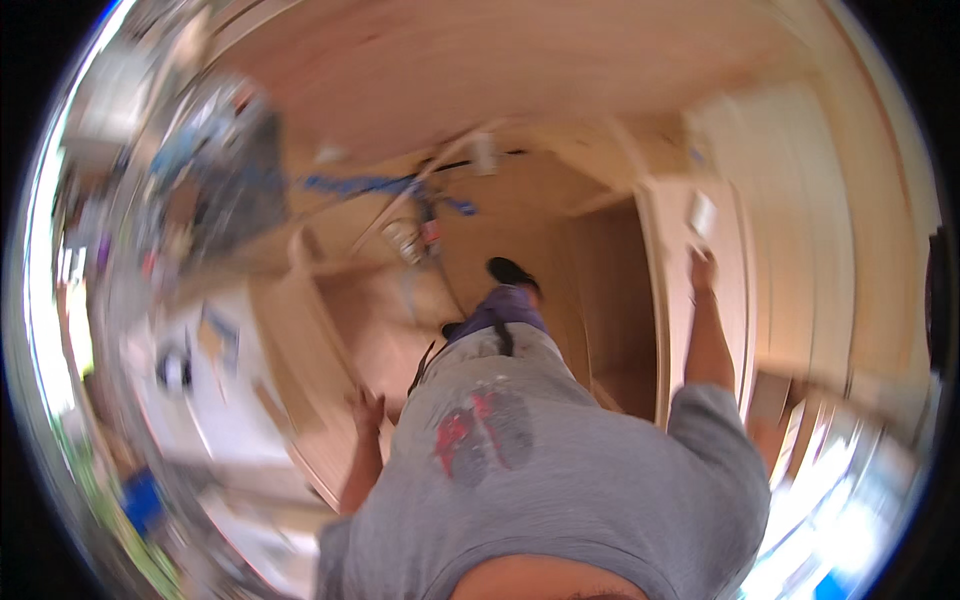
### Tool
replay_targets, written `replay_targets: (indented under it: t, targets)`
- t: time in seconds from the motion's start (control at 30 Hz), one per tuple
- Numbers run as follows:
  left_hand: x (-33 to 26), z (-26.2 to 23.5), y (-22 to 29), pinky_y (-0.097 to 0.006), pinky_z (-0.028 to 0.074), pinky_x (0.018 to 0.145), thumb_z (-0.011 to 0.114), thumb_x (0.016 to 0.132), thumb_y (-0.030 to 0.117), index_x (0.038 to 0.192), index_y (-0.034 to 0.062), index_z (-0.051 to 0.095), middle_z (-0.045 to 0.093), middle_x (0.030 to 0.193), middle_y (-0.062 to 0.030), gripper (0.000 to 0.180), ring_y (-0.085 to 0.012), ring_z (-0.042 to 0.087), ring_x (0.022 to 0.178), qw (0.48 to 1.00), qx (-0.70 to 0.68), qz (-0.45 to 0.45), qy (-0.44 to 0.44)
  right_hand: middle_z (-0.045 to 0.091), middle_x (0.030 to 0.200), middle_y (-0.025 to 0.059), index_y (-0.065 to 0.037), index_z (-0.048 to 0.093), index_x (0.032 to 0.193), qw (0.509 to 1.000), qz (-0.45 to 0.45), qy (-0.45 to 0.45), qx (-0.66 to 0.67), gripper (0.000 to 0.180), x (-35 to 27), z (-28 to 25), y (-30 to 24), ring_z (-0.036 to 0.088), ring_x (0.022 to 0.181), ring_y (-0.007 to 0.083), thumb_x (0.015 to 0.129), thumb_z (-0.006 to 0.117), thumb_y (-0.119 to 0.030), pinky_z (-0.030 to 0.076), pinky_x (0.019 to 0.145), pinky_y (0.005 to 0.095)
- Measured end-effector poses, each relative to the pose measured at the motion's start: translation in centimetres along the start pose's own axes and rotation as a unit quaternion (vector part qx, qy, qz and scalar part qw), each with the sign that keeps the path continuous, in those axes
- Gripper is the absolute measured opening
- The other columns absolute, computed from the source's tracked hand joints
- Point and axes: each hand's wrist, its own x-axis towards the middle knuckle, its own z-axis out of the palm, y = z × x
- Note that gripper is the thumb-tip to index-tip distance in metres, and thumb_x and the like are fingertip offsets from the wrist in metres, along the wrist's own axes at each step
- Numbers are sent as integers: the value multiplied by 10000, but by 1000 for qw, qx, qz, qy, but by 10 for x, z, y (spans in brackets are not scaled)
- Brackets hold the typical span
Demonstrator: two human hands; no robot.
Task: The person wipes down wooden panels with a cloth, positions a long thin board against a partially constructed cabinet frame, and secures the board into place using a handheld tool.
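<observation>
Motion blurs much of the head view. My right hand is over the upright pale wooden panel on the right. A small white block-shaped thing shows just beyond its fingertips; whether the fingers touch it cannot be made out. Low on the left, my left hand hangs beside the edge of another wooden panel. Its fingers look spread, with nothing visible in them. Between the two panels are my legs and a dark shoe.
Ahead on the wooden floor lie a blue strip-like thing, a dark cord and a roundish pale container. A white surface at left carries a black round item. Large wooden boards stand at the far side.
</observation>
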Motion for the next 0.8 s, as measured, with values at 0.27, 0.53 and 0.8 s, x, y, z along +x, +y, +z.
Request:
replay_targets:
  t: [0.27,0.53,0.8]
  targets:
    - [-100,66,18,-357,251,1086,570,790,494,1306,26,443,398,1344,-248,708,-353,298,1312,946,-225,-232,43,566,1149,211,-78,385,1335,946,142,-142,-253,673,51,2,-45,558,1037,370,802,591,-434,463,880,449]
    - [-119,170,90,-428,278,1050,481,856,401,1150,56,576,483,1287,-171,463,-358,375,1245,971,-114,-205,54,517,1101,184,-91,410,1273,950,165,-197,-175,708,121,56,24,554,960,323,699,666,-418,505,759,433]
    - [-156,136,47,-397,305,1039,583,786,447,1270,-49,437,449,1276,-257,708,-382,422,1183,818,-367,-377,232,529,1097,125,-87,491,1130,795,372,-286,383,519,51,43,-206,513,974,275,704,605,-360,414,820,460]
